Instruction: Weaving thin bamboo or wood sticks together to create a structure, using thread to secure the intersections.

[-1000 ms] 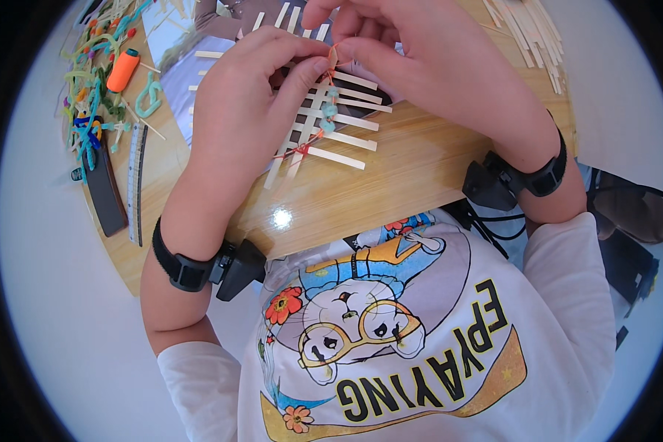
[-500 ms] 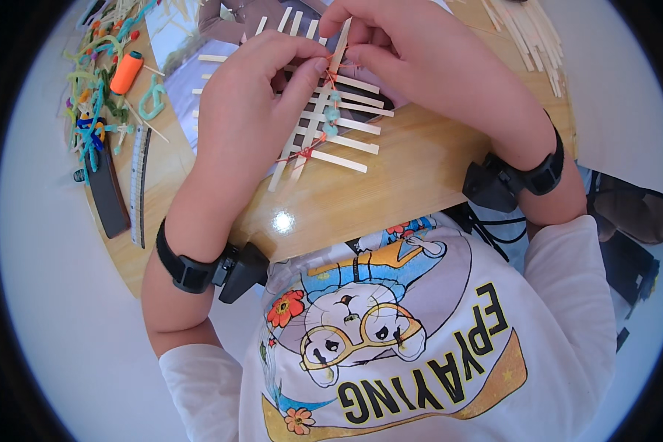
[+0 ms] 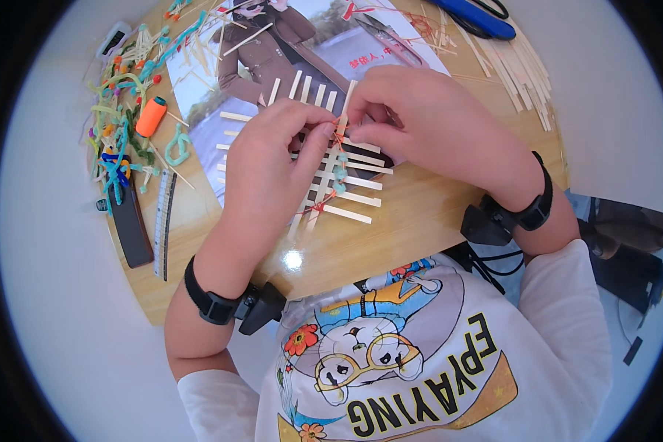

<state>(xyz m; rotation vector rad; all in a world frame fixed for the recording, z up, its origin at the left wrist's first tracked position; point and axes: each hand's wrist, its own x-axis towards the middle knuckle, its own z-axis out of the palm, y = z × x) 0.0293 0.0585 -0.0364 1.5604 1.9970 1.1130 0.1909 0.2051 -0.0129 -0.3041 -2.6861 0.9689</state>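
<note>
Now left fingers (image 3: pixel 318 141) and right fingers (image 3: pixel 376 135) pinching orange thread (image 3: pixel 338 135) at wooden stick lattice (image 3: pixel 365 183).

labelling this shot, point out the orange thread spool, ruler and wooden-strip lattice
Orange thread spool (image 3: pixel 151 118): head view, its side
Ruler (image 3: pixel 165 225): head view, mid-length
Wooden-strip lattice (image 3: pixel 362 183): head view, one projecting strip

The wood-grain surface (image 3: pixel 420 210) carries a poster (image 3: pixel 335 51), a lattice (image 3: pixel 363 181) seemingly resting across both; left lie a ruler (image 3: pixel 165 227), dark bar (image 3: pixel 130 230), spool (image 3: pixel 151 117) and pipe cleaners (image 3: pixel 127 79); right, loose sticks (image 3: pixel 514 77) and a blue tool (image 3: pixel 481 20).
</note>
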